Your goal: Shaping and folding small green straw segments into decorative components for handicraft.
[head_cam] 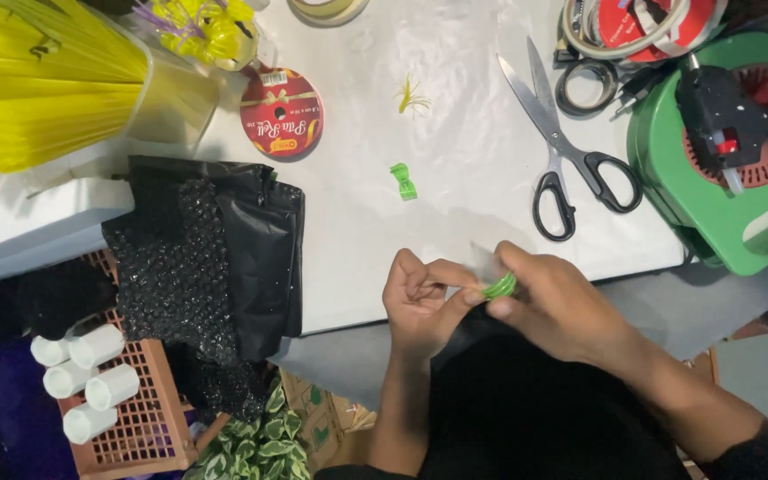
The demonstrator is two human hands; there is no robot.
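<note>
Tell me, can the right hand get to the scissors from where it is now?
Probably yes. The scissors lie open on the white table just beyond the right hand, with bare tabletop between. But that hand is pinching a small green ribbon piece with the left hand, so it isn't free.

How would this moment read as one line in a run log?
hands: left and right both pinch green ribbon piece | nearby: green bow, scissors on white table
</note>
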